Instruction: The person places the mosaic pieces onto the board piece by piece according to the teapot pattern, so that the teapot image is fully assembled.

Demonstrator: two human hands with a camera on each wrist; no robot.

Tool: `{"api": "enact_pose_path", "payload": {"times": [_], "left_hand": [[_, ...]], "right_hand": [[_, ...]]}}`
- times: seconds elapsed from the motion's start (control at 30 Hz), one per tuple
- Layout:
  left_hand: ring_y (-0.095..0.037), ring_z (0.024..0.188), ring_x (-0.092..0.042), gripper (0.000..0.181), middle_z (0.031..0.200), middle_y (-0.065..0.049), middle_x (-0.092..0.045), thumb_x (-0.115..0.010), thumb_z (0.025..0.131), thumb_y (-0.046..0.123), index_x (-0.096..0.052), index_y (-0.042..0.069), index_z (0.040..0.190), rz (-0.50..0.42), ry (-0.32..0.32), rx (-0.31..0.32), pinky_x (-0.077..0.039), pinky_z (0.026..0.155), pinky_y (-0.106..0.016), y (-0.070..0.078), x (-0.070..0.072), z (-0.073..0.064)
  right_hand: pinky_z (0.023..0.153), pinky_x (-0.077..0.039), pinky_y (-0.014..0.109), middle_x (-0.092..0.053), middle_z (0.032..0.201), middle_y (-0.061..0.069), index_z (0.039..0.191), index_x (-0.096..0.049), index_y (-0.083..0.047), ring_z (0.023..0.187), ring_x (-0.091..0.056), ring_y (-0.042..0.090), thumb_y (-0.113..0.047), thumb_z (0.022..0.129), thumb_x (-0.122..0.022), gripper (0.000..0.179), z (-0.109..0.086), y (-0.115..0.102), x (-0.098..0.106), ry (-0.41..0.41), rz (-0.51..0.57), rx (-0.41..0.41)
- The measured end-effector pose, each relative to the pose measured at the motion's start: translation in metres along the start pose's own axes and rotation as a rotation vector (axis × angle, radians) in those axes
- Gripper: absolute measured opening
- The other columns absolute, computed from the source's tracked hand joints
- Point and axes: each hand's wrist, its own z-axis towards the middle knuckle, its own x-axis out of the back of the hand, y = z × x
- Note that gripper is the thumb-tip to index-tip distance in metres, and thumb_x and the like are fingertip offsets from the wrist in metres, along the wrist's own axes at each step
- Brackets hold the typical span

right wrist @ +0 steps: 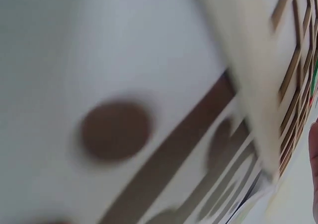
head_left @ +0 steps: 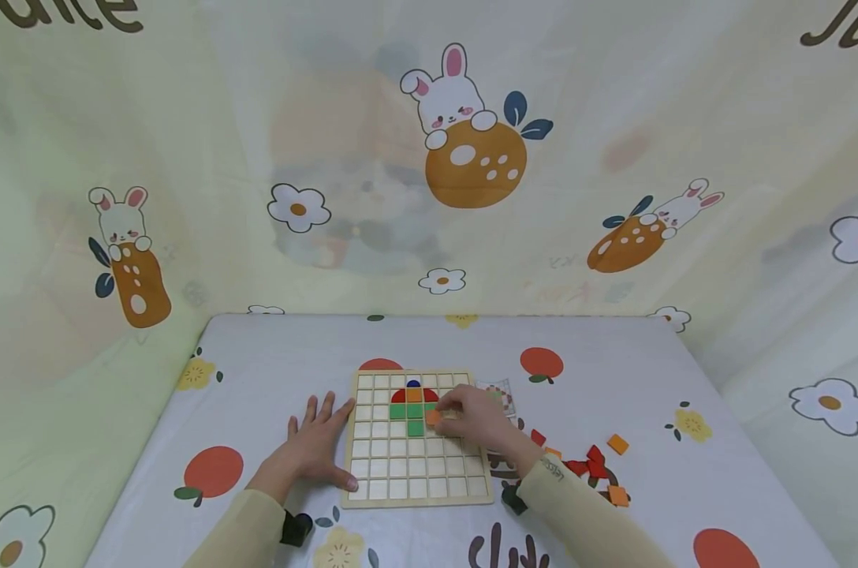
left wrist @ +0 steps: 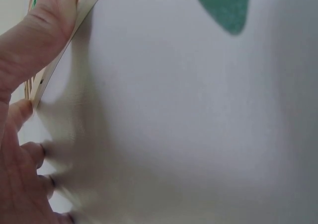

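Note:
A wooden grid board [head_left: 379,467] lies on the table, its rim [right wrist: 248,60] large in the right wrist view. Near its upper middle sit a blue rounded piece [head_left: 413,384], an orange square [head_left: 414,395], red rounded pieces [head_left: 398,397] and several green squares [head_left: 415,427]. My right hand [head_left: 477,416] pinches an orange tile [head_left: 432,418] at the cell right of the lowest green square; whether it is seated cannot be told. Spread along the board's left edge, my left hand [head_left: 318,446] rests its thumb [left wrist: 42,33] on the rim, fingers straight.
Loose red pieces [head_left: 595,461] and orange squares [head_left: 617,444] lie scattered right of the board, partly behind the right forearm. A small printed card [head_left: 500,393] lies by the board's upper right corner. Patterned cloth covers the table [head_left: 280,355] and the walls around it.

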Motion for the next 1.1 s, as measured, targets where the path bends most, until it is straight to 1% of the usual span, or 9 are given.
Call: {"api": "enact_pose_path", "payload": {"times": [0.17, 0.27, 0.5, 0.6, 0.77, 0.9, 1.1], "left_hand": [[-0.054, 0.155, -0.002, 0.130, 0.170, -0.027, -0.012, -0.098, 0.056, 0.046, -0.030, 0.013, 0.162, 0.000, 0.002, -0.008, -0.005, 0.117, -0.079, -0.001, 0.000, 0.000], [-0.055, 0.155, -0.002, 0.130, 0.169, -0.027, -0.012, -0.099, 0.057, 0.046, -0.030, 0.013, 0.162, -0.003, 0.003, -0.008, -0.005, 0.117, -0.080, -0.001, 0.000, 0.000], [-0.054, 0.155, -0.001, 0.130, 0.170, -0.027, -0.012, -0.098, 0.057, 0.046, -0.029, 0.013, 0.162, -0.002, -0.003, -0.002, -0.005, 0.117, -0.079, 0.000, 0.000, 0.001], [-0.054, 0.156, -0.001, 0.130, 0.170, -0.026, -0.012, -0.098, 0.057, 0.046, -0.029, 0.014, 0.162, -0.002, -0.005, 0.003, -0.004, 0.117, -0.079, -0.001, 0.000, 0.001], [-0.054, 0.156, -0.001, 0.130, 0.170, -0.026, -0.012, -0.098, 0.057, 0.046, -0.030, 0.014, 0.162, -0.001, -0.005, 0.005, -0.004, 0.117, -0.079, -0.001, -0.001, 0.002], [-0.054, 0.156, -0.001, 0.130, 0.170, -0.026, -0.012, -0.099, 0.057, 0.046, -0.030, 0.014, 0.162, 0.000, -0.005, 0.008, -0.004, 0.117, -0.079, -0.002, -0.002, 0.002], [-0.054, 0.156, -0.001, 0.129, 0.170, -0.026, -0.012, -0.098, 0.057, 0.046, -0.030, 0.014, 0.162, 0.002, -0.005, 0.010, -0.004, 0.117, -0.079, -0.001, -0.001, 0.002]], "right_hand": [[0.090, -0.055, 0.038, -0.071, 0.106, 0.003, 0.105, -0.077, -0.009, 0.097, -0.062, 0.017, -0.018, 0.087, -0.083, 0.021, 0.009, -0.012, -0.007, -0.039, 0.023, 0.070], [0.087, -0.056, 0.037, -0.071, 0.104, 0.004, 0.103, -0.077, -0.008, 0.095, -0.064, 0.017, -0.019, 0.088, -0.082, 0.019, 0.014, -0.017, -0.012, -0.061, -0.011, 0.111], [0.086, -0.056, 0.037, -0.071, 0.099, 0.002, 0.100, -0.077, -0.009, 0.095, -0.063, 0.017, -0.023, 0.088, -0.083, 0.019, 0.020, -0.029, -0.023, -0.100, -0.118, 0.122], [0.083, -0.056, 0.035, -0.072, 0.098, 0.001, 0.099, -0.077, -0.009, 0.092, -0.063, 0.016, -0.022, 0.087, -0.083, 0.019, 0.020, -0.033, -0.026, -0.110, -0.146, 0.131], [0.078, -0.055, 0.030, -0.071, 0.095, 0.000, 0.097, -0.076, -0.010, 0.088, -0.062, 0.013, -0.021, 0.086, -0.084, 0.017, 0.019, -0.035, -0.028, -0.123, -0.177, 0.168], [0.077, -0.054, 0.027, -0.070, 0.094, -0.001, 0.097, -0.077, -0.010, 0.087, -0.060, 0.011, -0.022, 0.086, -0.084, 0.018, 0.019, -0.035, -0.028, -0.120, -0.198, 0.189], [0.078, -0.054, 0.027, -0.070, 0.093, 0.000, 0.095, -0.077, -0.009, 0.086, -0.060, 0.012, -0.023, 0.085, -0.085, 0.019, 0.018, -0.038, -0.030, -0.108, -0.218, 0.216]]}}
